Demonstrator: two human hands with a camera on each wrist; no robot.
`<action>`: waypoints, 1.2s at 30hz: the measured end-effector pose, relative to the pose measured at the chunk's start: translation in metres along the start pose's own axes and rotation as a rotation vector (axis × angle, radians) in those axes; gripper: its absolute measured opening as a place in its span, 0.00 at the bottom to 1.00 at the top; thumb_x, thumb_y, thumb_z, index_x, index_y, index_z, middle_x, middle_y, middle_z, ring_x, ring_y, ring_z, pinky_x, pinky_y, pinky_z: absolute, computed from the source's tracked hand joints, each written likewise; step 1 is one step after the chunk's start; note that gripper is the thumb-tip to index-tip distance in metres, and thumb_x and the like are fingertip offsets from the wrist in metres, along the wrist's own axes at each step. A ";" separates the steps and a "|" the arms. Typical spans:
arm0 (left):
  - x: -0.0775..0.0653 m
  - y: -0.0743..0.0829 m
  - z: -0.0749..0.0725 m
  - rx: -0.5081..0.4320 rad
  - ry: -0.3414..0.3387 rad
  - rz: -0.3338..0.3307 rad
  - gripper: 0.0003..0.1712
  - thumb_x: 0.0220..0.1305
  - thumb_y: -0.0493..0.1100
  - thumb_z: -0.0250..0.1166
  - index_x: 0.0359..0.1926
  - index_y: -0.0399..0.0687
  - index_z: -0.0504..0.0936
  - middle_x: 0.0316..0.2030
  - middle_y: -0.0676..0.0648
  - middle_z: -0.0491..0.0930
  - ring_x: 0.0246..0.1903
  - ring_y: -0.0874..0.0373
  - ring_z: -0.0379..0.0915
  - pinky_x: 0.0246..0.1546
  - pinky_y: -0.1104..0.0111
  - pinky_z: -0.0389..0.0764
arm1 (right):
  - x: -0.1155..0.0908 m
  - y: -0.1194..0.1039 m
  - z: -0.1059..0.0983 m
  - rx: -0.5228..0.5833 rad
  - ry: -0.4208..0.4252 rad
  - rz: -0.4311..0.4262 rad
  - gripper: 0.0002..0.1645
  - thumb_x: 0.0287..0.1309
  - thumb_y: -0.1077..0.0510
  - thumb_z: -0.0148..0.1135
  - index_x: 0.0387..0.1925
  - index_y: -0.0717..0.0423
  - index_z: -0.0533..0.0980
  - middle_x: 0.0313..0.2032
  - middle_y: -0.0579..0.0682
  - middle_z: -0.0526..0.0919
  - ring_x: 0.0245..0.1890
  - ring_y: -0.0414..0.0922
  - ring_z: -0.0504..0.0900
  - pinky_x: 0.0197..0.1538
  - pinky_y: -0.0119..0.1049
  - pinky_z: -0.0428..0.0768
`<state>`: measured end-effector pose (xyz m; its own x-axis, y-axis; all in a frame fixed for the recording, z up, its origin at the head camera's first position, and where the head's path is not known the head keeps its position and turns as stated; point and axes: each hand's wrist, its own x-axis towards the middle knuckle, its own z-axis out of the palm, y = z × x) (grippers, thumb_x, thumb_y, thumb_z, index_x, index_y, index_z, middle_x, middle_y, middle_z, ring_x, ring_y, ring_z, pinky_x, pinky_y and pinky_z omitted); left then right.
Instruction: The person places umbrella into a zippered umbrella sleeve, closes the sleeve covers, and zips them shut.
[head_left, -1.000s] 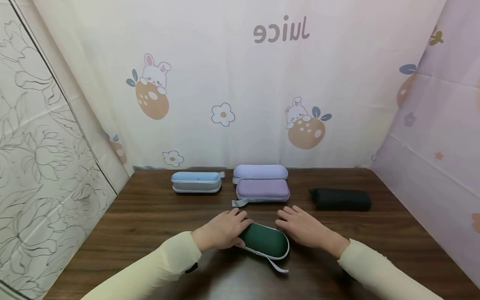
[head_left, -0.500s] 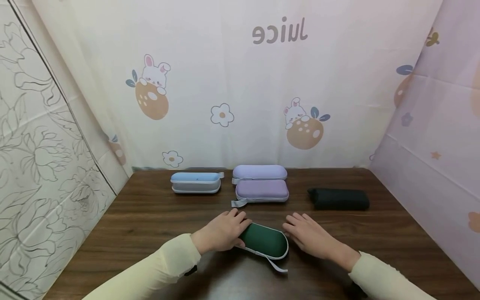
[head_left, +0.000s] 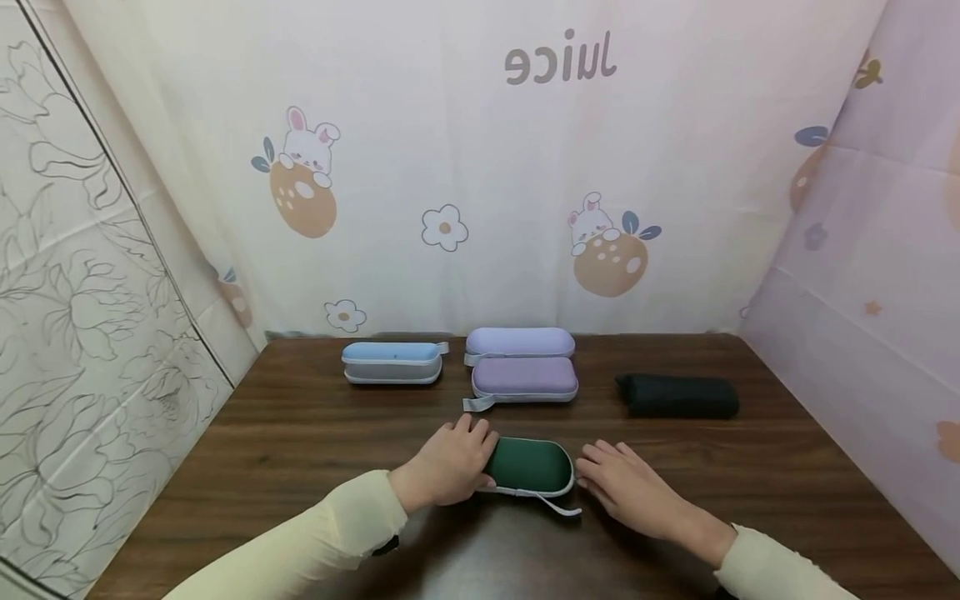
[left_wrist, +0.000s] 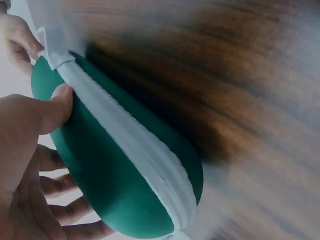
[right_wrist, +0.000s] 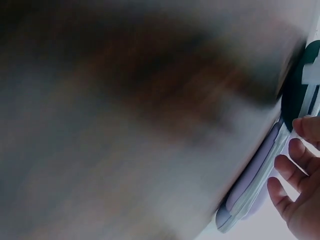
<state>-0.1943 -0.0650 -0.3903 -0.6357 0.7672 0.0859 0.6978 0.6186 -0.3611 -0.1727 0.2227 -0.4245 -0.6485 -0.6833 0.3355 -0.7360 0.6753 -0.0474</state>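
A green zippered hard case [head_left: 534,465], edged in pale zipper tape, lies level on the wooden table. My left hand [head_left: 450,463] grips its left end. In the left wrist view the thumb [left_wrist: 61,102] presses the case's near side below the zipper, with the fingers round the far side. My right hand [head_left: 628,487] is at the case's right end, fingers loosely bent; whether the fingertips touch it I cannot tell. A pale wrist strap [head_left: 558,506] trails from the case toward the front right.
Two purple cases stand behind: a lavender one [head_left: 521,342] at the back and a darker one [head_left: 525,377] before it. A light blue and grey case [head_left: 393,363] is at back left. A black case or pouch [head_left: 678,396] lies at right. A printed curtain [head_left: 450,167] backs the table.
The green case has turned from slanting to nearly straight across, its right end swinging away from me. My right hand first drew back to the right, then came down beside that end.
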 end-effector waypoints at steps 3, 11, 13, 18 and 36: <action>0.000 0.005 -0.003 0.017 0.001 -0.034 0.34 0.60 0.68 0.59 0.53 0.45 0.77 0.40 0.47 0.73 0.34 0.55 0.67 0.27 0.67 0.75 | 0.000 -0.003 0.000 -0.003 0.012 0.000 0.09 0.54 0.58 0.68 0.29 0.42 0.74 0.29 0.33 0.64 0.30 0.35 0.64 0.33 0.33 0.62; -0.002 0.018 -0.009 -0.021 -0.017 -0.079 0.35 0.59 0.72 0.56 0.45 0.45 0.78 0.32 0.50 0.70 0.26 0.59 0.62 0.17 0.72 0.69 | 0.004 0.008 0.002 -0.066 0.038 0.054 0.11 0.53 0.57 0.69 0.26 0.43 0.72 0.27 0.34 0.62 0.28 0.36 0.61 0.31 0.32 0.58; -0.002 0.019 -0.011 -0.064 -0.050 -0.089 0.35 0.58 0.72 0.56 0.45 0.45 0.77 0.32 0.50 0.69 0.26 0.59 0.62 0.18 0.71 0.71 | 0.007 0.012 0.003 -0.068 0.037 0.057 0.12 0.53 0.56 0.69 0.26 0.42 0.72 0.27 0.35 0.62 0.28 0.36 0.62 0.31 0.33 0.58; -0.003 0.018 -0.014 -0.160 -0.141 -0.104 0.37 0.59 0.71 0.56 0.51 0.45 0.76 0.37 0.50 0.70 0.31 0.59 0.66 0.26 0.69 0.75 | 0.008 0.011 0.001 -0.013 -0.005 0.098 0.10 0.55 0.57 0.67 0.25 0.42 0.73 0.26 0.34 0.64 0.28 0.36 0.63 0.32 0.33 0.60; -0.004 0.013 -0.013 -0.164 -0.116 -0.066 0.37 0.60 0.70 0.56 0.56 0.46 0.76 0.42 0.49 0.73 0.35 0.58 0.68 0.28 0.69 0.76 | 0.010 -0.038 -0.005 0.076 -0.010 0.117 0.11 0.53 0.59 0.67 0.21 0.44 0.74 0.21 0.32 0.68 0.23 0.31 0.64 0.29 0.31 0.61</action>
<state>-0.1788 -0.0576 -0.3827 -0.7085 0.7056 -0.0064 0.6922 0.6932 -0.2011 -0.1504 0.1912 -0.4142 -0.7325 -0.6038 0.3145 -0.6674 0.7281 -0.1568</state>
